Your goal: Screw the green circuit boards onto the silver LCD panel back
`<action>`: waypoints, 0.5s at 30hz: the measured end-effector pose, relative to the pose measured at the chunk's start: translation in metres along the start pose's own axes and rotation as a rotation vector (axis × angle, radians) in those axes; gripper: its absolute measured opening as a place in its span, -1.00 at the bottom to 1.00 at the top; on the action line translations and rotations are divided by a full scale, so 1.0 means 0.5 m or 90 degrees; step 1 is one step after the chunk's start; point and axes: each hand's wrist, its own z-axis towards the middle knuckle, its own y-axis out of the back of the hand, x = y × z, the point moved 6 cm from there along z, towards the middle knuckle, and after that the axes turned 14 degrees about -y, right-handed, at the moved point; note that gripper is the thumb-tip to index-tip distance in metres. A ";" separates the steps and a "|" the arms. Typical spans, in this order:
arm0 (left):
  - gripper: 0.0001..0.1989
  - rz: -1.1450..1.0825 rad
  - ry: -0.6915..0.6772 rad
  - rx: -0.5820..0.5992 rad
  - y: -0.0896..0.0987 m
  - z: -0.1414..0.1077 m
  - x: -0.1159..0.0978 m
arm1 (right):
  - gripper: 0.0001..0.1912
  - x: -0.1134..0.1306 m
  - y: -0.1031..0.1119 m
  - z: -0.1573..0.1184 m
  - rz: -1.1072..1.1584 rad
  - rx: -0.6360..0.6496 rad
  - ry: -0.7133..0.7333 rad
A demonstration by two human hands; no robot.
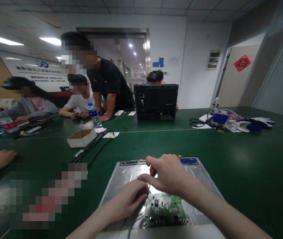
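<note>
A grey metal panel (114,187) lies on the green table, with a blue strip board (189,161) along its far edge and a green circuit board (165,210) on its near part. My right hand (167,172) is closed around a screwdriver (152,170) with a red and black handle, its shaft pointing down to the circuit board's upper left corner. Beside the shaft, my left hand (133,197) rests at that corner with fingers pressed together; what they hold, if anything, is hidden. A dark cable runs beneath my left hand.
An open cardboard box (81,138) and black cables (94,146) sit to the left. Further back stand a water bottle (94,115) and a black monitor-like unit (155,102). Bags and gloves (241,125) lie at the right. Several people are around the table; another person's hand (0,161) is at far left.
</note>
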 end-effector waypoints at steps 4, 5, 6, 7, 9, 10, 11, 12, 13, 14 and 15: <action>-0.89 0.014 -0.007 0.006 0.003 0.002 -0.007 | -0.77 0.000 -0.006 0.006 -0.030 -0.013 -0.013; -0.88 0.015 -0.009 0.009 0.002 0.002 -0.006 | -0.82 0.002 -0.005 0.006 -0.027 -0.016 -0.007; -0.88 0.015 -0.010 0.011 0.001 0.001 -0.005 | -0.85 0.003 -0.004 0.005 -0.021 -0.018 -0.001; -0.87 0.014 -0.010 0.009 0.000 0.000 -0.002 | -0.84 0.004 -0.002 0.004 -0.015 -0.018 0.004; -0.87 0.012 -0.012 0.002 -0.002 -0.002 0.003 | -0.78 0.007 0.002 0.000 0.002 -0.014 0.019; -0.87 0.009 -0.012 -0.001 -0.004 -0.004 0.006 | -0.75 0.008 0.004 -0.002 0.011 -0.012 0.028; -0.88 0.006 -0.012 -0.003 -0.005 -0.005 0.008 | -0.73 0.009 0.007 -0.004 0.020 -0.010 0.037; -0.89 0.001 -0.011 -0.003 -0.006 -0.005 0.009 | -0.73 0.010 0.009 -0.005 0.027 -0.009 0.045; -0.89 -0.003 -0.009 -0.002 -0.007 -0.006 0.010 | -0.74 0.010 0.010 -0.006 0.032 -0.008 0.052; -0.90 -0.006 -0.009 -0.002 -0.007 -0.005 0.009 | -0.76 0.010 0.011 -0.007 0.034 -0.008 0.057; -0.90 -0.008 -0.010 -0.003 -0.007 -0.005 0.007 | -0.80 0.010 0.011 -0.007 0.033 -0.008 0.057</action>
